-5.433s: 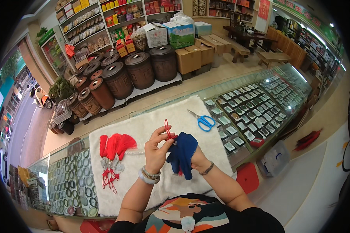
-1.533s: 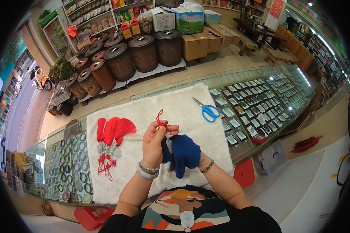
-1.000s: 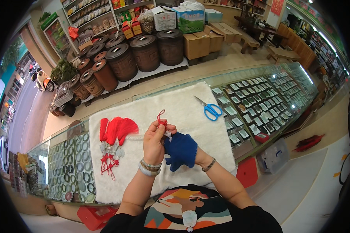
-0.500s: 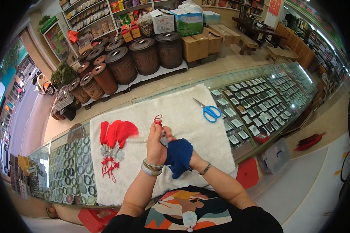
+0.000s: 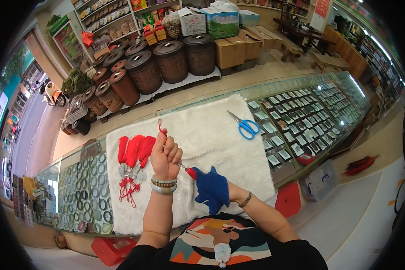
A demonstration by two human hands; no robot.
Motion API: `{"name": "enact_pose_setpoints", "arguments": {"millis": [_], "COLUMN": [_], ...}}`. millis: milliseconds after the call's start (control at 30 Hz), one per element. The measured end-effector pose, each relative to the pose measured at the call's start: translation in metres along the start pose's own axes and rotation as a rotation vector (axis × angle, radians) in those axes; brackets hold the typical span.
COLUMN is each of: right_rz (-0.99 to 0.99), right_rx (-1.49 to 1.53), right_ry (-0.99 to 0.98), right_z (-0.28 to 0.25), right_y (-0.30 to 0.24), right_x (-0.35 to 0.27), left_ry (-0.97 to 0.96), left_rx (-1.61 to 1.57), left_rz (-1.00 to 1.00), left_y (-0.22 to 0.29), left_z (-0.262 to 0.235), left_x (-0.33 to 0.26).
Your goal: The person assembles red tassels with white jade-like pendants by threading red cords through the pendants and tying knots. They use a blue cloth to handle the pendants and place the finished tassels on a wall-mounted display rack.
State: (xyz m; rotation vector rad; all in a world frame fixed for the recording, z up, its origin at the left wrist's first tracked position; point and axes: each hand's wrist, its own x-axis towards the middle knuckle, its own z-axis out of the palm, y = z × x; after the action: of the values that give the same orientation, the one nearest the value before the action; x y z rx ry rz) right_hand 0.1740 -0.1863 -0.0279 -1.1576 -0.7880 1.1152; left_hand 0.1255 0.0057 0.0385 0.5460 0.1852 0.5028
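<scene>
My left hand [image 5: 165, 156] is raised in a fist around a red cord, whose loop [image 5: 160, 123] sticks up above the thumb. Below the fist, the red top of a tassel [image 5: 191, 173] shows at the edge of a blue cloth [image 5: 211, 186]. The cloth is draped over my right hand [image 5: 234, 192], hiding its fingers, and wraps the rest of the tassel. To the left, several red tassels [image 5: 135, 150] with pale pendants and knotted cords lie in a row on a white fluffy mat [image 5: 220, 135]. Blue-handled scissors [image 5: 246, 128] rest at the mat's upper right, blades parted.
Under the mat runs a glass display counter [image 5: 180, 108], showing bangles [image 5: 80, 189] on the left and rows of small carded pieces [image 5: 301, 117] on the right. Lidded brown barrels [image 5: 143, 74] and cardboard boxes [image 5: 229, 53] stand beyond. Red stools [image 5: 289, 199] are beneath the counter.
My left hand has moved left and up, away from the cloth, drawing the cord along. My right hand with the cloth has shifted slightly right and down, and the tassel's red top now shows.
</scene>
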Motion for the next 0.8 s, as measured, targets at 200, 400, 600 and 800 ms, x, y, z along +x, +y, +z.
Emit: {"name": "enact_pose_setpoints", "arguments": {"millis": [200, 400, 600, 800], "right_rz": [-0.114, -0.314, -0.429, -0.475], "right_rx": [-0.432, -0.779, -1.563, -1.272], "right_ry": [-0.243, -0.142, 0.382, 0.418], "right_z": [-0.012, -0.018, -0.013, -0.001], "right_y": [0.022, 0.011, -0.062, -0.1], "right_x": [-0.028, -0.037, -0.038, 0.017], "left_ry": [-0.108, -0.204, -0.257, -0.416], "left_rx": [-0.055, 0.035, 0.223, 0.308], "left_rz": [0.061, 0.08, 0.11, 0.075], "left_y": [0.024, 0.061, 0.055, 0.026], "left_z": [0.02, 0.049, 0.074, 0.088], "left_x": [-0.005, -0.009, -0.015, -0.026]}}
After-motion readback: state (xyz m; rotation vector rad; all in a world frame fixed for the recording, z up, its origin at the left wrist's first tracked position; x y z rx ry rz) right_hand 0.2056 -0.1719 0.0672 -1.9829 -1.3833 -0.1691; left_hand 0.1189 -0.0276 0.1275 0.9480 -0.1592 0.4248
